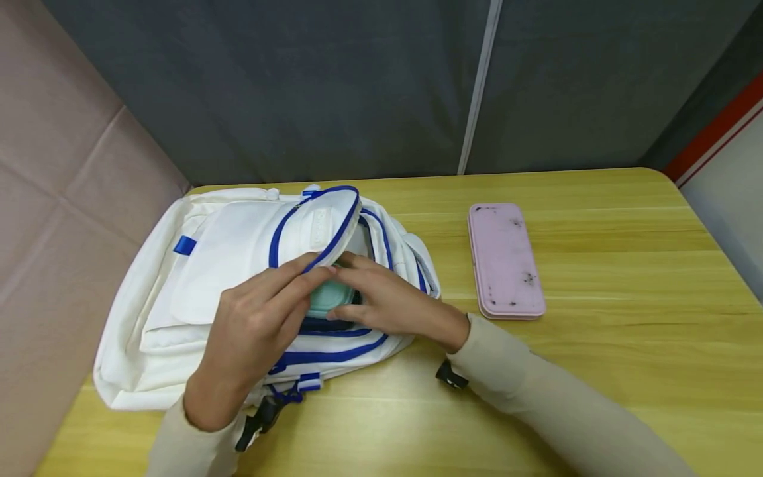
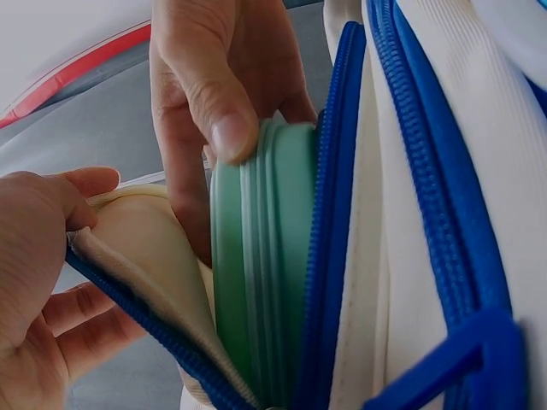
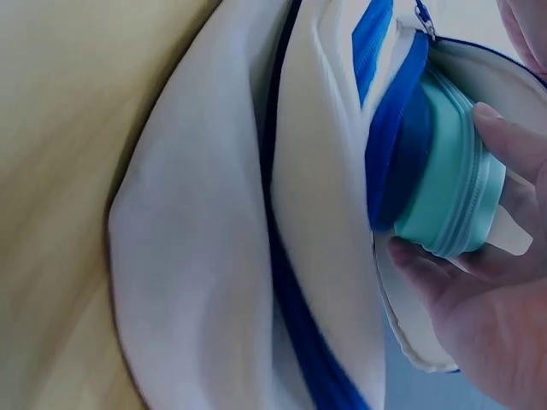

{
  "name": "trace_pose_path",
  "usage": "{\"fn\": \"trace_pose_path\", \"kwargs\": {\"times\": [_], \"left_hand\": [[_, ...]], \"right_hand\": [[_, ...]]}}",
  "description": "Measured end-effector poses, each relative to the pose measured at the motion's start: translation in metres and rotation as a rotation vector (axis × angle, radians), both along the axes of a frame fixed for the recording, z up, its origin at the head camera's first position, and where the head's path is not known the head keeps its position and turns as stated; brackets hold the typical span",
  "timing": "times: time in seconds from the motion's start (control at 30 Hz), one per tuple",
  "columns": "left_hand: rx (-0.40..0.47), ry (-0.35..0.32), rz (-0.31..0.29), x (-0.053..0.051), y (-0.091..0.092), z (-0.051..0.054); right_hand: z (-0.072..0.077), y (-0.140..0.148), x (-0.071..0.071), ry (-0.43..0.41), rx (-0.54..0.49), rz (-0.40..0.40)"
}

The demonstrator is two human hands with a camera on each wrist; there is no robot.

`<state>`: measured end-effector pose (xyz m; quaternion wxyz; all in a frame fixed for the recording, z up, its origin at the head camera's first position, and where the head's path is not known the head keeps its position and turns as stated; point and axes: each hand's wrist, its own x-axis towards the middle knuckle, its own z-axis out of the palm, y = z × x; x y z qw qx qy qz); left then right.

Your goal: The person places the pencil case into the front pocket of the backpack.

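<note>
mint-green zip case (image 3: 443,175) partly inside open front of white backpack (image 1: 220,255) | right hand (image 1: 381,291): fingers pinching case by its edges | left hand (image 1: 255,321): fingers pinching flap (image 1: 317,226) | likely light, semi-stiff, slightly slippery; best held across zipped sides

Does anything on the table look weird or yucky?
Yes, the pink case beside the white backpack. Its top has dark smudges and specks, which look odd on the plain pink, maybe dirt or scuffs. I can't see anything spilled.
</note>
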<state>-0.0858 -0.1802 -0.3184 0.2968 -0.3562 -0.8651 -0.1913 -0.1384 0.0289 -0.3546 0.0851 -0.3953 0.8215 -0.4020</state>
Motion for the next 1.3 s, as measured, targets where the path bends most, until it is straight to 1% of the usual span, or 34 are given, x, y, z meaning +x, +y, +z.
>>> {"fn": "trace_pose_path", "kwargs": {"times": [0.13,0.3,0.43,0.5,0.7,0.9,1.03,1.17,1.3], "left_hand": [[0.007,-0.001,-0.010,0.000,0.000,0.000],[0.012,0.014,-0.010,-0.001,-0.001,-0.001],[0.014,0.015,-0.011,-0.001,-0.001,0.000],[0.024,0.028,-0.016,-0.002,0.000,0.000],[0.075,0.078,-0.031,-0.002,0.000,0.001],[0.088,0.074,-0.033,-0.002,0.000,0.001],[0.090,0.055,-0.027,-0.002,-0.001,0.001],[0.091,0.057,-0.025,-0.002,0.000,0.001],[0.088,0.076,-0.024,-0.003,0.000,0.000]], "right_hand": [[-0.001,-0.005,-0.001,0.020,0.006,0.003],[-0.003,-0.009,-0.003,0.037,0.001,0.018],[-0.004,-0.012,-0.004,0.041,-0.010,0.027],[-0.004,-0.013,-0.004,0.035,-0.010,0.022],[-0.003,-0.012,-0.004,0.002,-0.028,-0.019],[-0.001,-0.005,-0.002,-0.033,-0.046,-0.080],[-0.002,0.000,0.000,-0.048,-0.083,-0.117],[-0.003,-0.001,0.000,-0.058,-0.119,-0.121],[-0.005,-0.004,0.001,-0.058,-0.149,-0.125]]}}
